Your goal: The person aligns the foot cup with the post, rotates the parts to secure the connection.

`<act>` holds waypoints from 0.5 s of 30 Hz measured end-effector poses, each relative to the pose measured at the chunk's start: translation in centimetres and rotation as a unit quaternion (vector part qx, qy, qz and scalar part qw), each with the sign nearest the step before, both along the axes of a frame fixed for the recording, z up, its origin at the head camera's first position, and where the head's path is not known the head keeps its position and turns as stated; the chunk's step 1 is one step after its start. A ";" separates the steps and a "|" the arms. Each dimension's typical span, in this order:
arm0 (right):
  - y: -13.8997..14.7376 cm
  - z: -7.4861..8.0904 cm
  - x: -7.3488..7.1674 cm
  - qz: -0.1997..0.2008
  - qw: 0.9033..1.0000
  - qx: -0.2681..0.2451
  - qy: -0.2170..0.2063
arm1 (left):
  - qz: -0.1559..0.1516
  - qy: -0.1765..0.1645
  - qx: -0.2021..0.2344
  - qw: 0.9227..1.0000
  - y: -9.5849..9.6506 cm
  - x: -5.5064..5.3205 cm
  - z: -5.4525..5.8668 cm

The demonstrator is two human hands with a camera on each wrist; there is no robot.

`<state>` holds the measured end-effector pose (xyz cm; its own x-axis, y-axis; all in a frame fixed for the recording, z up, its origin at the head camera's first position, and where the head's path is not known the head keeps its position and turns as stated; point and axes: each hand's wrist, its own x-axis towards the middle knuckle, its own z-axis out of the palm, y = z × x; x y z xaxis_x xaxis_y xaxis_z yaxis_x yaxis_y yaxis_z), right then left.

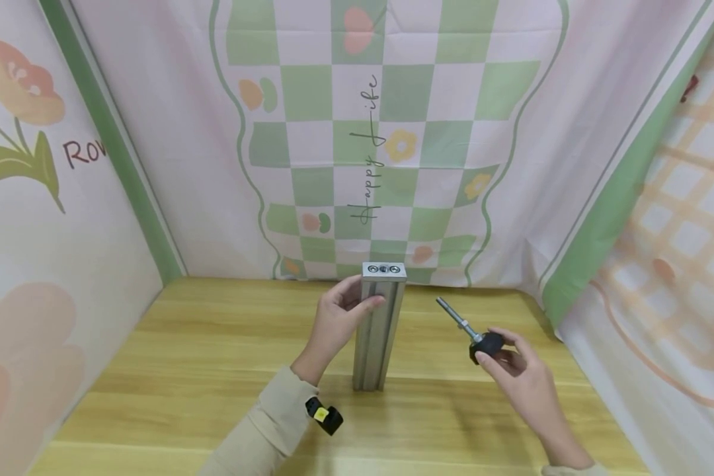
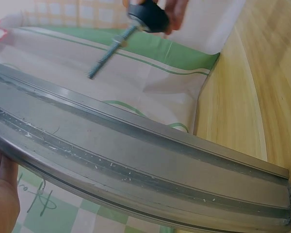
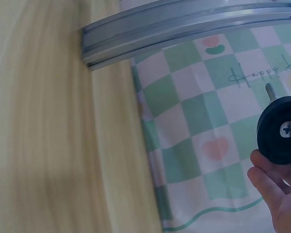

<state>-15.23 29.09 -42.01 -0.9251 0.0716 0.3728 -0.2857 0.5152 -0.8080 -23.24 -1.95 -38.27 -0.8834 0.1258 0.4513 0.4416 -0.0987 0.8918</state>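
An aluminium extrusion profile [image 1: 376,344] stands upright on the wooden table, its end plate [image 1: 384,270] with several round holes facing up. Near the top, my left hand [image 1: 335,320] grips it, thumb along the front face. To the right, my right hand [image 1: 526,380] pinches a levelling foot [image 1: 486,345] by its round black base, held above the table. Its threaded stud points up and left towards the profile, apart from it. Seen from the left wrist, a nut sits on the stud [image 2: 109,52]. A cross-head screw [image 3: 287,129] shows in the base's underside in the right wrist view.
The wooden table [image 1: 214,344] spreads around the profile. A printed cloth [image 1: 309,145] hangs behind it, with more cloth panels at the left [image 1: 24,264] and right [image 1: 660,297]. A black strap mount with a yellow mark [image 1: 324,415] is on the left wrist.
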 end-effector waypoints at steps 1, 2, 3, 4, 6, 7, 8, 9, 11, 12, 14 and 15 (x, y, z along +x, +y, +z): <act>-0.1 0.4 0.0 0.003 1.000 0.000 0.007 | 0.000 0.001 0.000 1.000 0.0 0.0 0.0; -0.1 0.8 0.0 0.005 1.000 0.000 0.015 | -0.001 0.000 0.000 1.000 0.0 0.0 0.0; -0.1 1.2 0.0 0.008 1.000 0.001 0.024 | 0.000 0.000 0.000 1.000 0.0 0.0 -0.1; -0.1 1.6 -0.1 0.010 0.999 0.002 0.033 | -0.001 0.001 0.000 1.000 0.0 -0.1 -0.1; -0.1 2.4 -0.2 0.015 0.999 0.000 0.051 | -0.001 0.002 0.000 1.000 0.0 -0.1 -0.1; -0.1 2.8 -0.2 0.016 0.998 0.001 0.059 | 0.000 0.003 -0.001 1.000 0.0 -0.1 -0.1; 0.0 3.2 -0.3 0.018 0.998 0.001 0.067 | 0.000 0.003 -0.001 1.000 0.0 -0.1 -0.1; 0.0 3.6 -0.4 0.020 0.997 0.000 0.074 | 0.000 0.003 -0.001 1.000 0.0 -0.1 -0.1; 0.1 4.2 -0.5 0.024 0.996 0.001 0.086 | 0.001 0.004 -0.001 1.000 0.0 -0.1 -0.1; 0.2 4.5 -0.6 0.025 0.996 0.002 0.091 | 0.001 0.004 -0.001 1.000 0.0 -0.1 -0.1; 0.2 5.1 -0.7 0.030 0.994 0.003 0.103 | 0.001 0.004 0.000 1.000 0.0 -0.1 -0.1; 0.2 5.4 -0.7 0.034 0.993 0.002 0.109 | 0.000 0.004 0.001 1.000 0.0 -0.1 0.0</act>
<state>-15.95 29.33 -36.63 -0.8250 0.0092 0.5651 -0.4884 0.4916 -0.7210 -23.30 -1.92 -38.30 -0.8802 0.1244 0.4580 0.4482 -0.0992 0.8884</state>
